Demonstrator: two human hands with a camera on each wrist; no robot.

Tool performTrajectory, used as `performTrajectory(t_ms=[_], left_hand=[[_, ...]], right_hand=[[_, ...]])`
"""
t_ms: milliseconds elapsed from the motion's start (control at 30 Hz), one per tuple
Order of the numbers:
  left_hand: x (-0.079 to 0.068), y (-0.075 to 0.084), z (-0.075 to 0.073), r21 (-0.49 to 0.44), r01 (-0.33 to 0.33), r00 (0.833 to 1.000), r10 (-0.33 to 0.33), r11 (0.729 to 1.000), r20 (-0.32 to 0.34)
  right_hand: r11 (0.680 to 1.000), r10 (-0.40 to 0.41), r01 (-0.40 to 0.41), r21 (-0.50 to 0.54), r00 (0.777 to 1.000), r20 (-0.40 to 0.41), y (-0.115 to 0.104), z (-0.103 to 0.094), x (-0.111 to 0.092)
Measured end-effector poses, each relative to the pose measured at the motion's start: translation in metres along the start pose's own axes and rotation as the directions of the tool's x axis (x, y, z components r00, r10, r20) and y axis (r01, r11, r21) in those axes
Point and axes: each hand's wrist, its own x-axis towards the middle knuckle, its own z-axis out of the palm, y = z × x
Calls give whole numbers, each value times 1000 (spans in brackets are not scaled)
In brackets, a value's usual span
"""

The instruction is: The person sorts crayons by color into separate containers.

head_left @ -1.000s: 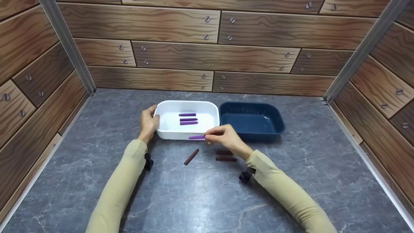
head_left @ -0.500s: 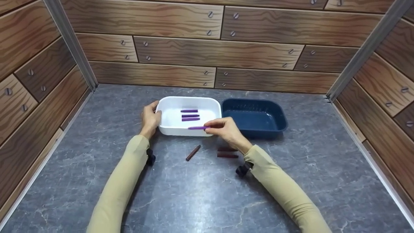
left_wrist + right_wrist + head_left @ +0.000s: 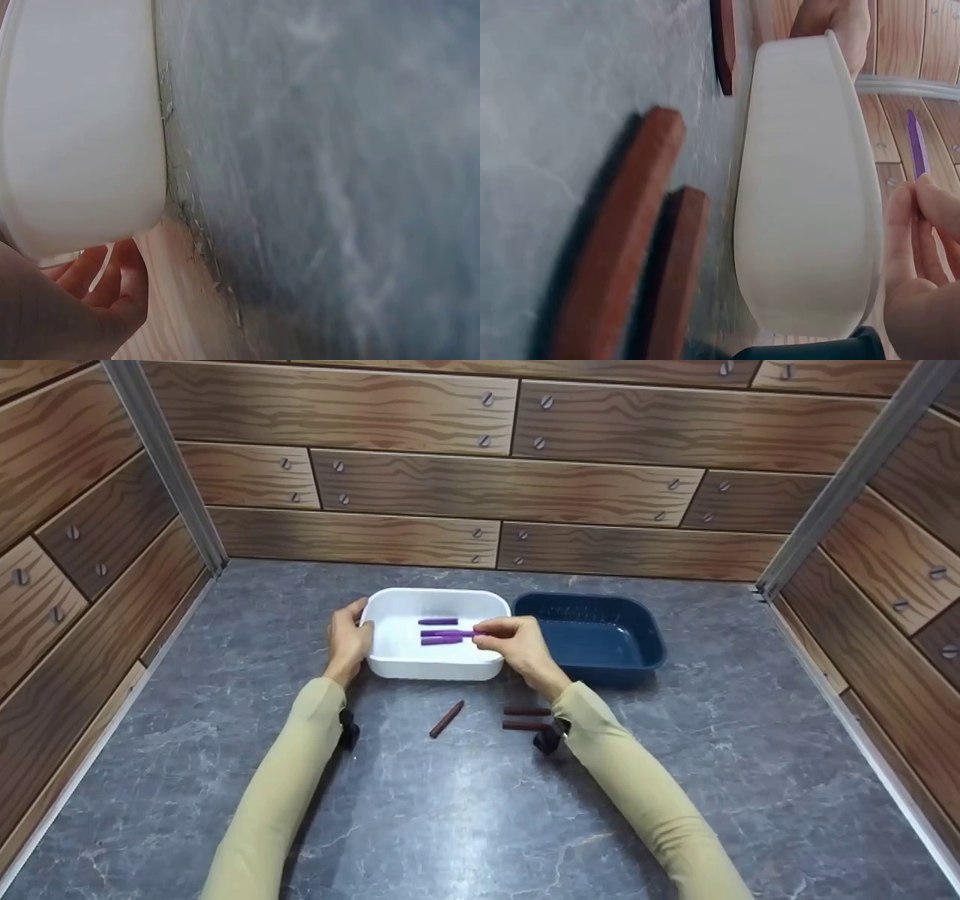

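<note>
My right hand [image 3: 517, 646] pinches a purple crayon [image 3: 917, 146] between thumb and fingertips, its tapered end pointing left. Hand and crayon are over the right part of a white plastic tub [image 3: 431, 670]. Inside that tub lie three more purple crayons [image 3: 438, 622], roughly parallel; the held one overlaps them in the head view. At the tub's left end, my left hand [image 3: 348, 639] grips the side, thumb at the rim and fingers outside. In the left wrist view its fingers [image 3: 129, 281] curl beside the tub wall.
A dark blue tub [image 3: 604, 667] stands right beside the white one. In front, a brown crayon [image 3: 447, 719] lies slanted on the grey marbled table [image 3: 420, 817]. Two brown crayons [image 3: 525, 726] lie near my right wrist. Wood-patterned walls [image 3: 360, 536] enclose the table.
My right hand has carried the purple crayon from in front of the white tub up and over its front rim. My left hand keeps its grip; the head view shifted slightly.
</note>
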Motion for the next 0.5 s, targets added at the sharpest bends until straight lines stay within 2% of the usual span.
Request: performTrajectory(t_ms=[500], left_hand=[[-1, 1, -1, 10, 5, 1000, -4, 1000, -8]], right_hand=[[996, 23, -23, -82, 1000, 2, -1, 13, 38]])
